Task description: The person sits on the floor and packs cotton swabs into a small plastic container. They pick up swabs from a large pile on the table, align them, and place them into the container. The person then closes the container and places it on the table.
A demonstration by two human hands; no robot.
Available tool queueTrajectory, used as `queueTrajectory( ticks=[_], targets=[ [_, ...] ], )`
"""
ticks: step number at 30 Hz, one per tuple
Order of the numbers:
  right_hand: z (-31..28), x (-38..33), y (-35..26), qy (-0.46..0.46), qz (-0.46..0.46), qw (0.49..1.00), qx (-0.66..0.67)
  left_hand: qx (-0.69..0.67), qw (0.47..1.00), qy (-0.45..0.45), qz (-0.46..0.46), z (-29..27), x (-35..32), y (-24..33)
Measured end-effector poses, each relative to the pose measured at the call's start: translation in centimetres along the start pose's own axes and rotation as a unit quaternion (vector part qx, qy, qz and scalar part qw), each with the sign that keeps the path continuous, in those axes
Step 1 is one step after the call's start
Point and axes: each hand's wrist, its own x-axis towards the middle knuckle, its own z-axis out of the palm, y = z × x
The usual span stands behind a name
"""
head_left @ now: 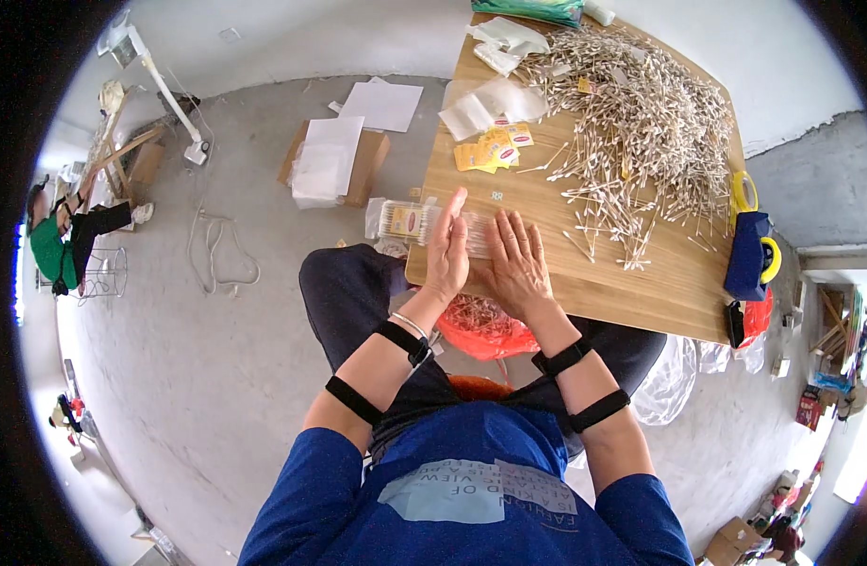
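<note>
Left hand (449,247): open, fingers straight and held together, standing on edge against the near-left side of a clear packet of cotton swabs (424,224); it presses rather than grips.
Right hand (518,262): open and flat, palm down, fingers a little spread, resting on the right part of the same packet; nothing is clasped in it.
Packet: lies on the near-left corner of the wooden table (641,283), just past the person's knees, partly hidden under both hands.
Long axis: the packet runs left to right along the near table edge; the swabs inside appear to lie side by side across that axis, though the hands hide much of them.
Left end: juts past the left hand toward the table's corner and carries a small yellow label.
Done so far, by my judgement: one packet filled and being squared up between the palms.
Left to do, by my judgement: most of it. A large heap of loose swabs (641,123) covers the far half of the table.
Supplies: yellow labels (495,149) and empty clear bags (485,104) lie between heap and hands, well apart from the packet.
Below the table: an orange bag (485,330) at the person's lap.
</note>
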Motion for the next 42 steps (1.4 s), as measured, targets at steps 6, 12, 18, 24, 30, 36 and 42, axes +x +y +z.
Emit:
queueTrajectory(
  ticks=[6, 12, 18, 24, 30, 36, 42],
  targets=[
    [0.1, 1.2, 0.1, 0.096, -0.017, 0.99, 0.101, -0.036, 0.999, -0.019, -0.024, -0.2, 0.1, 0.9],
    [0.2, 1.1, 0.3, 0.119, -0.023, 0.98, 0.16, -0.057, 0.998, -0.018, -0.027, 0.4, 0.2, 0.6],
    [0.2, 0.9, 0.3, 0.212, 0.112, 0.881, 0.408, -0.081, 0.996, -0.005, -0.045, 0.9, -0.3, 0.7],
    [0.5, 2.1, -1.2, 0.246, 0.138, 0.804, 0.523, -0.08, 0.995, -0.027, -0.053, 0.9, -0.3, 0.5],
    [0.5, 2.6, -1.2, 0.226, 0.102, 0.825, 0.507, -0.093, 0.994, -0.038, -0.047, 0.7, -0.4, 0.3],
    [0.3, 1.9, -0.5, 0.165, 0.048, 0.958, 0.228, -0.174, 0.983, 0.002, -0.053, 1.1, -0.5, -0.1],
    [0.5, 0.5, -1.1, 0.025, -0.005, 0.999, 0.022, -0.16, 0.985, 0.012, -0.056, 1.0, -0.3, -0.1]
  ],
)
